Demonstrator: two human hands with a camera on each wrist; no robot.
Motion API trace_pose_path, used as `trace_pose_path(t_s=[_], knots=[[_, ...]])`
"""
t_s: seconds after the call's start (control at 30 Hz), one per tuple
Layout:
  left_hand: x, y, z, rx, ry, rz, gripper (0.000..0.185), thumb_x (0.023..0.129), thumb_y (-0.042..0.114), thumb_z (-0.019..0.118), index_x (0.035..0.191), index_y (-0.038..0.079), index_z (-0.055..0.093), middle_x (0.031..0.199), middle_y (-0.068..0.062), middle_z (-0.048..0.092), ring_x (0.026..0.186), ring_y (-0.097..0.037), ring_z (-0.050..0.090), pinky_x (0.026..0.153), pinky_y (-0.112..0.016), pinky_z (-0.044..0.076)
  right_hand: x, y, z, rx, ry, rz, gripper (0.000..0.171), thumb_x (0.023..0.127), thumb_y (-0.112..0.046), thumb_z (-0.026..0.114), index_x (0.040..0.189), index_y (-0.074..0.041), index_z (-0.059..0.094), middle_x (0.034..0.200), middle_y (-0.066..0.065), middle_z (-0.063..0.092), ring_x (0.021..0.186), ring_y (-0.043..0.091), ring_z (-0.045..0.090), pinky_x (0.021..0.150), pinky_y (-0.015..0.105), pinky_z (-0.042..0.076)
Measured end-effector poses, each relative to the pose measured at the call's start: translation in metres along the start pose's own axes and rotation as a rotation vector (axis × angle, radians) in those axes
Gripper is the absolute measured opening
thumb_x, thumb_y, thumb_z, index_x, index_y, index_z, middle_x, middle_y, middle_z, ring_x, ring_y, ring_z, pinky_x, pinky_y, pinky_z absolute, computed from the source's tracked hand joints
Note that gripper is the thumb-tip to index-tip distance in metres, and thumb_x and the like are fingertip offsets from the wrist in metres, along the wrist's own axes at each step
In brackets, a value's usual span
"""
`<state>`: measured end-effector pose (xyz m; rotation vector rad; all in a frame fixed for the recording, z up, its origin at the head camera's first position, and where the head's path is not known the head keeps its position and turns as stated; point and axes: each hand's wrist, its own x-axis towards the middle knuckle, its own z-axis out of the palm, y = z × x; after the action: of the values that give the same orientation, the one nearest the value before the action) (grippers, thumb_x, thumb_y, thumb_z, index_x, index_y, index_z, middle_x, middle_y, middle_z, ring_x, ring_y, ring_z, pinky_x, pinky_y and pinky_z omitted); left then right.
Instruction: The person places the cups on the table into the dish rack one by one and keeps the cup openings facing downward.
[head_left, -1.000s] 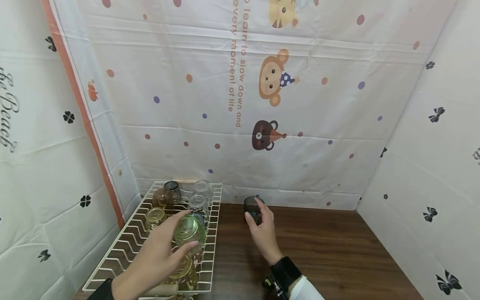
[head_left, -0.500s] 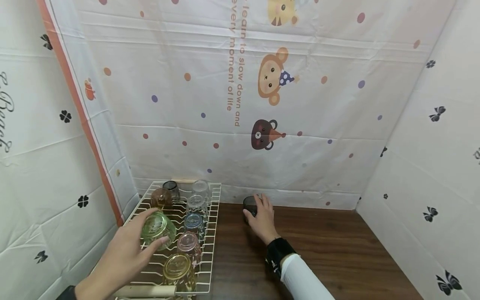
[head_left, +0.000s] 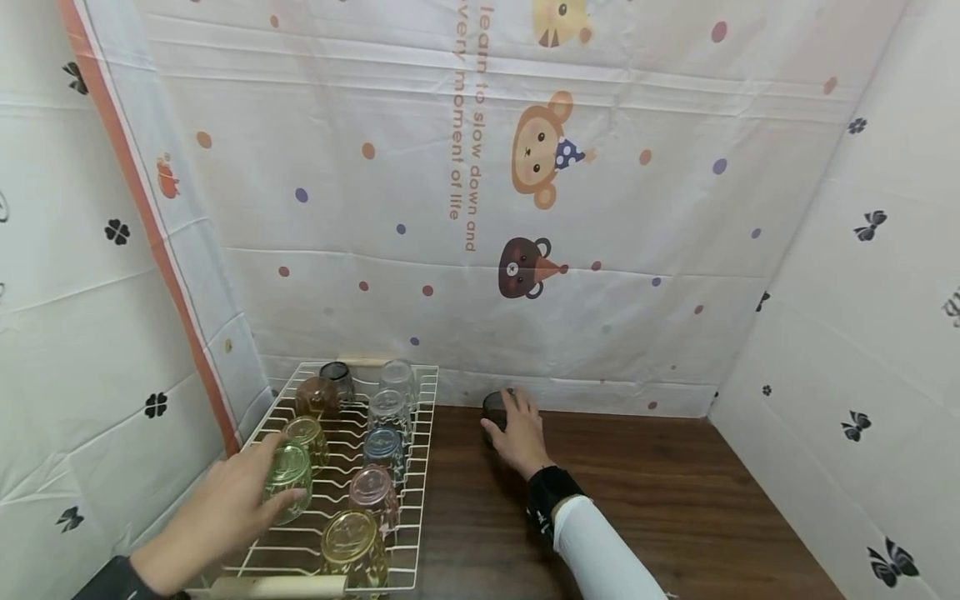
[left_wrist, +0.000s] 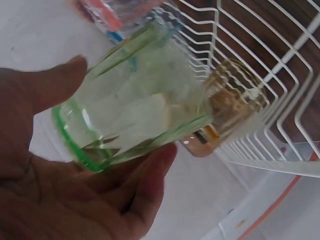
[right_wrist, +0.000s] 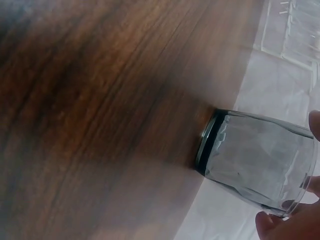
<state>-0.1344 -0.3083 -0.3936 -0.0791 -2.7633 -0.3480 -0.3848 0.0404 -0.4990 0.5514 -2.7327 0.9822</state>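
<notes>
Holding a green glass [head_left: 287, 469] over the left side of the white wire rack [head_left: 417, 467], the left hand [head_left: 217, 512] has its thumb and fingers curled round it. From the left wrist view, the green glass [left_wrist: 135, 100] lies on its side in the left hand [left_wrist: 75, 200], with a yellow glass [left_wrist: 235, 97] just beside it. Other glasses sit upside down in the rack: yellow [head_left: 352, 542], pink [head_left: 372, 489], blue [head_left: 384, 446], clear [head_left: 388, 408] and brown [head_left: 315, 397]. On the brown table [head_left: 637, 500], the right hand [head_left: 516, 433] wraps round a dark glass [head_left: 495, 408] near the back wall. The dark glass [right_wrist: 255, 162] stands on the table [right_wrist: 90, 110] with fingertips [right_wrist: 265, 222] touching it.
</notes>
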Motion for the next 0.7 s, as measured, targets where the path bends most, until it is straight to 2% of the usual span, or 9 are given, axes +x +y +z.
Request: trace_pose_path(t_s=[0.07,0.13,0.27,0.57,0.7], knots=[[0.002,-0.007,0.002,-0.001,-0.068,-0.005,0.087,0.085,0.034,0.088,0.144,-0.014,0.046,0.126,-0.036,0.068,0.105,-0.051,0.071,0.086,-0.067,0.058,0.002,-0.001,0.000,-0.030,0.008,-0.012,0.074,0.106,-0.038,0.067,0.165,-0.006,0.038,0.172,0.026,0.033,0.158,0.055,0.028,0.127,0.073,0.026],[0.005,-0.014,0.004,-0.015,-0.139,-0.020,0.086,0.086,0.033,0.087,0.143,-0.015,0.045,0.121,-0.037,0.068,0.105,-0.051,0.071,0.085,-0.064,0.060,0.004,-0.001,0.000,-0.061,0.021,-0.019,0.074,0.104,-0.037,0.070,0.164,-0.005,0.040,0.169,0.025,0.039,0.155,0.054,0.034,0.127,0.071,0.029],[0.007,-0.025,0.011,-0.007,-0.220,-0.035,0.086,0.085,0.031,0.087,0.142,-0.018,0.044,0.120,-0.041,0.065,0.105,-0.054,0.069,0.087,-0.066,0.059,0.007,-0.001,-0.001,-0.091,0.033,-0.001,0.076,0.101,-0.036,0.075,0.162,-0.005,0.044,0.164,0.024,0.046,0.151,0.049,0.041,0.127,0.065,0.032],[0.018,-0.034,0.021,-0.016,-0.289,-0.054,0.090,0.086,0.027,0.086,0.144,-0.024,0.041,0.128,-0.050,0.059,0.116,-0.061,0.064,0.099,-0.070,0.053,0.006,-0.006,-0.009,-0.114,-0.021,0.070,0.085,0.095,-0.037,0.082,0.161,-0.001,0.043,0.162,0.024,0.047,0.153,0.048,0.039,0.127,0.062,0.034],[0.020,-0.035,0.026,-0.033,-0.315,-0.075,0.087,0.086,0.023,0.086,0.145,-0.021,0.041,0.128,-0.051,0.057,0.117,-0.063,0.063,0.099,-0.072,0.053,0.004,-0.009,-0.012,-0.094,-0.052,0.097,0.088,0.092,-0.038,0.085,0.161,-0.002,0.044,0.163,0.024,0.043,0.153,0.049,0.037,0.125,0.062,0.037]])
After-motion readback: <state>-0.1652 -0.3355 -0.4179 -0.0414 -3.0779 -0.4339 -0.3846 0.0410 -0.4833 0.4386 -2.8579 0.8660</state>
